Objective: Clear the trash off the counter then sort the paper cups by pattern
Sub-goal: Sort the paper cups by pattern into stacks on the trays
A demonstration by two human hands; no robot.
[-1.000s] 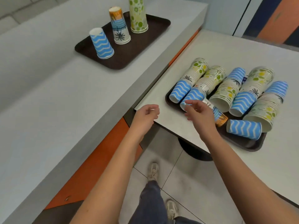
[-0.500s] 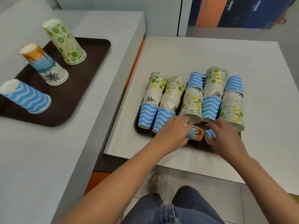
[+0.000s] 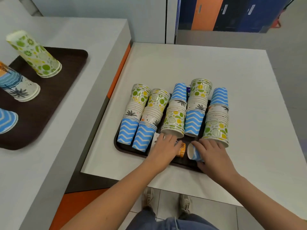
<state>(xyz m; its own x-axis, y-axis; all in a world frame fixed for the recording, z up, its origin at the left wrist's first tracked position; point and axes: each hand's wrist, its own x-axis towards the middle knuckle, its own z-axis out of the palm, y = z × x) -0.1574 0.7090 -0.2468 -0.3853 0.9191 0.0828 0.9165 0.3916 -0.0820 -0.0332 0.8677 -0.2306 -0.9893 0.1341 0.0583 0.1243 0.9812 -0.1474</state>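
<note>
Two hands low centre, apart, each on loose cup lying sideways at tray point(image 3: 119, 145) near edge — left hand point(image 3: 163, 147) curls over palm cup point(image 3: 182, 149), right hand point(image 3: 214, 154) grips blue cup point(image 3: 192, 153). Likely lifting singles first — sorted stacks point(image 3: 38, 53) stand upper left.

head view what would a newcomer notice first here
The dark tray on the white table, crammed with rows of paper cups in zigzag, citrus and palm prints. At its near edge the left hand holds a palm-print cup, the right hand a zigzag cup. On the counter tray, left, stand upturned cups.
</note>
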